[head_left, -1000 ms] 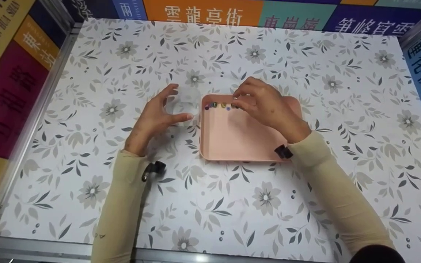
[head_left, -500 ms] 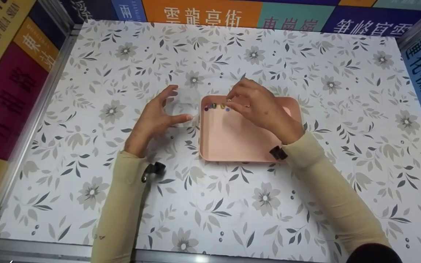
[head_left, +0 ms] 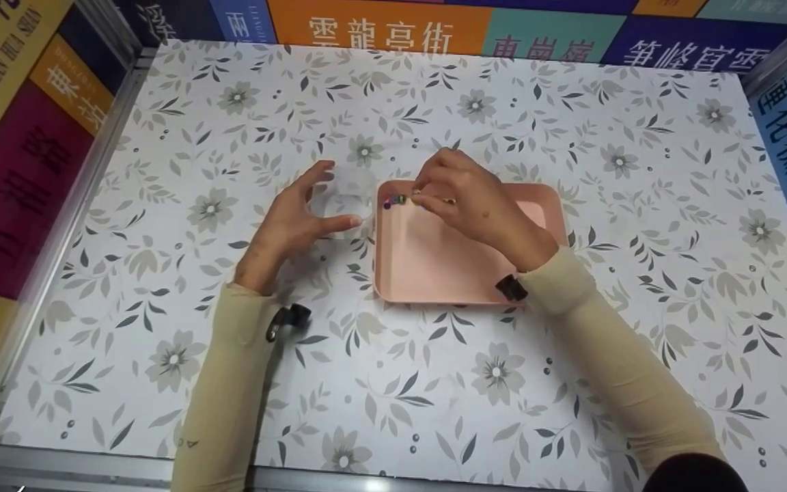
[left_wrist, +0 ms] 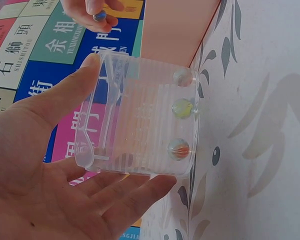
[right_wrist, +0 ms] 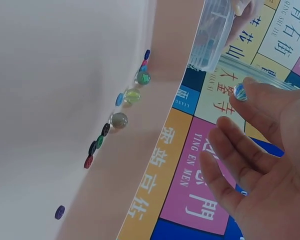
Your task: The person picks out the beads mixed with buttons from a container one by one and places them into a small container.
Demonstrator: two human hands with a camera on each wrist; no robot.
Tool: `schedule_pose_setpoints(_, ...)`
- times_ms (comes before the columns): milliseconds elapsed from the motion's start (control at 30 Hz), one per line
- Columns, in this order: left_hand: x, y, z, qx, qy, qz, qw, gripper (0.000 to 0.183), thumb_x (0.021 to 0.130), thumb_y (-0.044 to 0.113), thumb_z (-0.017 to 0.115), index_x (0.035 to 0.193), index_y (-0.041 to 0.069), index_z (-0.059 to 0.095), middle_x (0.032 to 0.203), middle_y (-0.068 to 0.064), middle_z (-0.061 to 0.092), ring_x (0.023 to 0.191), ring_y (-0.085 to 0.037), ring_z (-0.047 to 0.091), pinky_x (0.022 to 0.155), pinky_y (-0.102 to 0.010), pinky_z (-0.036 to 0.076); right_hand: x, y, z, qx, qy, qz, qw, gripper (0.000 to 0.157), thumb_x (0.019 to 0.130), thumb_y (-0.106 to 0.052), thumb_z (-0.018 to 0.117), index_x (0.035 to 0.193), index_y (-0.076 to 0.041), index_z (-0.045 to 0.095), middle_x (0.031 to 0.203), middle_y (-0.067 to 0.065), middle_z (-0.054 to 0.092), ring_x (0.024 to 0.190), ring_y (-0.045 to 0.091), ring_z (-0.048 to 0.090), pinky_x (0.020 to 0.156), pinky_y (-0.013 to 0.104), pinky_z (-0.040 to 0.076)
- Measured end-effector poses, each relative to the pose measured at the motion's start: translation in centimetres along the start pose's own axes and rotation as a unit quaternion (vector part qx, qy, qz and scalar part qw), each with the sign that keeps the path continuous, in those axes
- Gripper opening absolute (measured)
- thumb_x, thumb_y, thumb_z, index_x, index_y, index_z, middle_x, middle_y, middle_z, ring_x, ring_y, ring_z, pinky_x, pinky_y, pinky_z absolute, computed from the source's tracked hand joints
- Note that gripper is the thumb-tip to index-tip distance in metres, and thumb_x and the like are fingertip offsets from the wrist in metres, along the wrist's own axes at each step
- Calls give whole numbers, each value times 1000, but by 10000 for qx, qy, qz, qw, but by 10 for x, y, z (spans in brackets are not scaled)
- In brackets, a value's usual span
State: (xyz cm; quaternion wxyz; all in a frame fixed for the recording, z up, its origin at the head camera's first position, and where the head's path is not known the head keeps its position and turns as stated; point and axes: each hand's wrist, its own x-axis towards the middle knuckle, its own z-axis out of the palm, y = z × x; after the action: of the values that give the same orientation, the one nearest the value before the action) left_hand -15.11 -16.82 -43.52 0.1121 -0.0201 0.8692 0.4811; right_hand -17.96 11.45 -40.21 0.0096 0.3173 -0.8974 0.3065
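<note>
- Holding the box (left_wrist: 140,115) with the left hand (head_left: 291,222), just beside the left edge of the tray (head_left: 462,260).
- Pinching a marble (right_wrist: 240,92) with the right hand (head_left: 472,198), near the tray's far edge.

Even light brightens the counter (head_left: 380,383); a faint shadow falls in the tray (head_left: 448,273), and glare whitens the metal rail (head_left: 374,482). Small pieces (head_left: 402,199) blur in the head view. The left wrist view looks hazy; in the right one, the tray looks grey.
</note>
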Motion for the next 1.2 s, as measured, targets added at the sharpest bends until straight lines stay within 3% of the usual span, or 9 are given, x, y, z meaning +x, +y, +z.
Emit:
schedule_pose_setpoints(233, 0, 3, 1, 15, -23, -124, 9999, 104, 80, 37, 92, 164, 28, 32, 166, -5, 42, 159, -33, 32, 124, -46, 40, 2, -2, 5, 36, -47, -82, 9999, 19, 98, -26, 74, 106, -10, 78, 110, 7, 63, 106, 20, 60, 90, 36, 55)
schedule_pose_setpoints(567, 0, 1, 0, -174, -56, -126, 9998, 103, 80, 36, 92, 164, 29, 33, 166, -3, 43, 158, -31, 32, 121, -43, 45, 6, -4, 13, 40, -53, -248, 9997, 21, 99, -25, 73, 109, -8, 78, 113, 8, 63, 106, 22, 62, 90, 37, 57)
schedule_pose_setpoints(767, 0, 2, 0, -79, -20, -148, 9999, 103, 80, 37, 92, 164, 29, 33, 166, -3, 43, 158, -32, 33, 124, -44, 40, 8, -7, 14, 117, -111, -193, 9997, 20, 99, -24, 73, 111, -9, 78, 115, 8, 63, 109, 21, 61, 92, 36, 59)
schedule_pose_setpoints(1200, -1, 0, 0, -107, -24, -73, 9999, 104, 80, 38, 92, 164, 29, 31, 166, -4, 42, 158, -31, 33, 123, -43, 42, 12, -10, 19, 124, -103, -316, 9994, 20, 101, -26, 70, 113, -13, 79, 112, 7, 63, 107, 20, 60, 92, 34, 54)
